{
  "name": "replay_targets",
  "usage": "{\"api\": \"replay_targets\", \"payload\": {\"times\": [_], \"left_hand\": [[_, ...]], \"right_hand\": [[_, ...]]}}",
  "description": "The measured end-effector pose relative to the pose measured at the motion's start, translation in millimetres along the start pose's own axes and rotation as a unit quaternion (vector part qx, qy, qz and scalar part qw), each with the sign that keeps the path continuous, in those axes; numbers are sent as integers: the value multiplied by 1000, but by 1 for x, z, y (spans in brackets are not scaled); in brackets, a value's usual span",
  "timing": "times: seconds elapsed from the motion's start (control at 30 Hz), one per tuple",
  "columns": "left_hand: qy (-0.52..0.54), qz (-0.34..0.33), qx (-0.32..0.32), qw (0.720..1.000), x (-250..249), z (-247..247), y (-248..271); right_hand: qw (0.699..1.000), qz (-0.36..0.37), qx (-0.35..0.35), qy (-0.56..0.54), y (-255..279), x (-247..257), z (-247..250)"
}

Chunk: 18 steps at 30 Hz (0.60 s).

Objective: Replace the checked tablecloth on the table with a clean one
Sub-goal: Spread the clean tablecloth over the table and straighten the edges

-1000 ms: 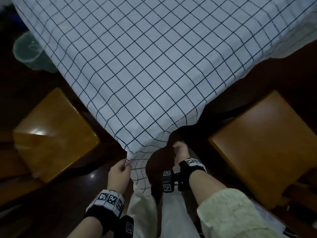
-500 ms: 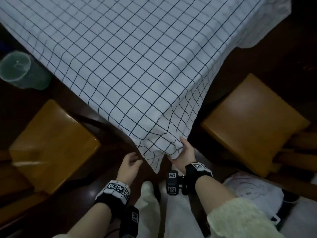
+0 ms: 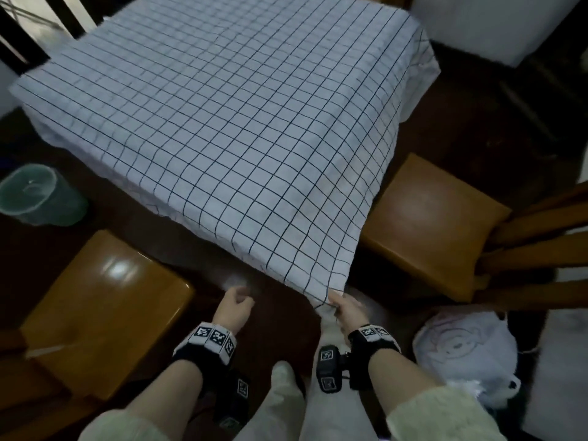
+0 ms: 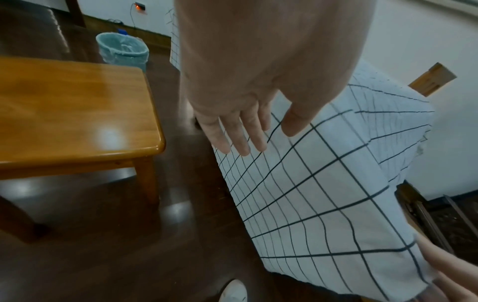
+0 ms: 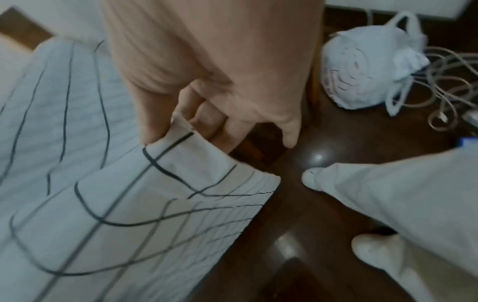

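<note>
At table's near corner, right hand (image 3: 345,310) pinches the cloth (image 3: 222,138) corner, lifted off the edge, probably to peel it away. Left hand (image 3: 234,308) beside it, fingers loose, holding nothing. Cloth otherwise covers table.

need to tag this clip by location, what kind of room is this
Probably a home dining area. A table draped in a checked tablecloth has wooden chairs pulled up at its sides, and a lined waste bin and a white plastic bag sit on the dark wooden floor.
</note>
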<state>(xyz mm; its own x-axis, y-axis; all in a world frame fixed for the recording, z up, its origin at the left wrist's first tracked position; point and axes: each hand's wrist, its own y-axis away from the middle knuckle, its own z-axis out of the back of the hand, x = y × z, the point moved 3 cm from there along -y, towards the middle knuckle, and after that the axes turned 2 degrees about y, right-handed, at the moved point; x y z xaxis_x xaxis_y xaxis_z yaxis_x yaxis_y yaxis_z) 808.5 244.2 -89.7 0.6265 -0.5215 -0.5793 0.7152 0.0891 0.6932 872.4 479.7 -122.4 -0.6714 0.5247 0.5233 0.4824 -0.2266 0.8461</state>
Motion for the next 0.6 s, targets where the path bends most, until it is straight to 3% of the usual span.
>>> {"api": "replay_targets", "payload": {"times": [0.1,0.37,0.6], "left_hand": [[-11,-8,8,1000,-1,12,6],[-57,-55,22,997,-13,28,7],[-86,-68,24,994,-46,23,-6]], "right_hand": [[997,22,-39,-55,1,-12,10],[994,18,-73,-75,11,-24,5],[997,-30,-30,-58,2,-13,9]]}}
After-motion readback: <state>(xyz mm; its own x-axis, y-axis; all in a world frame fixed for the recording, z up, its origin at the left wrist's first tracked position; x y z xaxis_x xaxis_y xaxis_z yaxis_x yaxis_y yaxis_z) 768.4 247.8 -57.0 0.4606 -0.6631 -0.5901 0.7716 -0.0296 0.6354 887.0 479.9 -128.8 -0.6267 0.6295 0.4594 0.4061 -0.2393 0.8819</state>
